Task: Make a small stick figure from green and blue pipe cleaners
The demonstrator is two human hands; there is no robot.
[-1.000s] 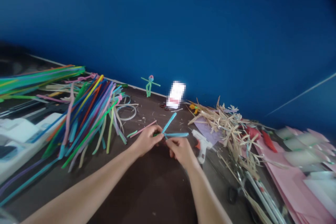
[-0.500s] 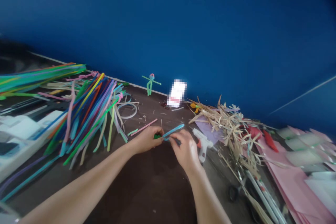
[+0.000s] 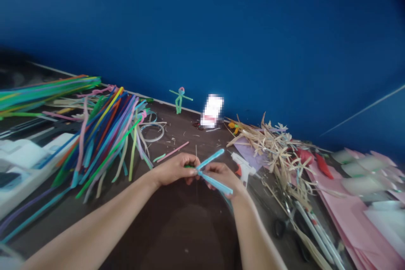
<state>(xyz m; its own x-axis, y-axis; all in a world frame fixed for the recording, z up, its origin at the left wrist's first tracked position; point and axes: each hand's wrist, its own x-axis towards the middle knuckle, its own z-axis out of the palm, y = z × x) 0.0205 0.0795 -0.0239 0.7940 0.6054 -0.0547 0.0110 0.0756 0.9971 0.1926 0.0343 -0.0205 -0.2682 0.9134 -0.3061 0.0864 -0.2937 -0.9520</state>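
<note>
My left hand [image 3: 175,169] and my right hand [image 3: 223,176] meet over the dark brown table [image 3: 177,228], both pinched on a light blue pipe cleaner [image 3: 211,159]. One blue end points up and to the right, the other lies across my right hand toward the lower right. A bit of green pipe cleaner [image 3: 189,166] shows between my left fingers where the blue one crosses it. A white glue gun [image 3: 243,170] lies just right of my right hand.
A big fan of coloured pipe cleaners [image 3: 104,130] covers the left. A small green pipe-cleaner figure [image 3: 179,100] stands by the blue wall. Dry straw [image 3: 278,152], red pieces [image 3: 322,164] and pink paper sheets [image 3: 363,219] fill the right. A white box [image 3: 25,164] sits far left.
My right hand has turned and drawn back toward me, bringing one blue end down across it. The two blue ends were together half a second ago and now spread apart.
</note>
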